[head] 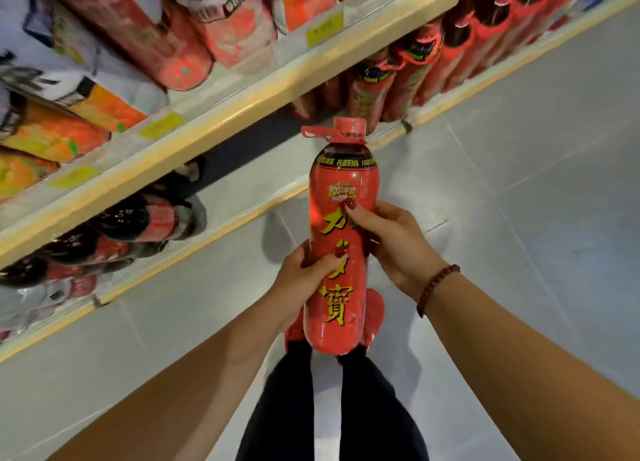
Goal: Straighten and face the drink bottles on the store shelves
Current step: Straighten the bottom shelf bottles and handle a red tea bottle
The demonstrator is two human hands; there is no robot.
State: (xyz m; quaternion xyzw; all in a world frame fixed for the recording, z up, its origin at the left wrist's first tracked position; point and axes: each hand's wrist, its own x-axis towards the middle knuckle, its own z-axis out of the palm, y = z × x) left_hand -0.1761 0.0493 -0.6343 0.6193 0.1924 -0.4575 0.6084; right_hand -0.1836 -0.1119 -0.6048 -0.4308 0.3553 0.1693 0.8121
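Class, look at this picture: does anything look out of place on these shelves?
Yes. One red bottle is off the shelves, gripped by the left hand and right hand above the floor, and the bottom shelf has a gap beyond it.

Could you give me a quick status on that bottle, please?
Left hand and right hand grip red bottle. Off shelf, label toward camera. Nothing blocking.

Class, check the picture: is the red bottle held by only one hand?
No, the left hand and the right hand both grip the red bottle, one on each side of its label.
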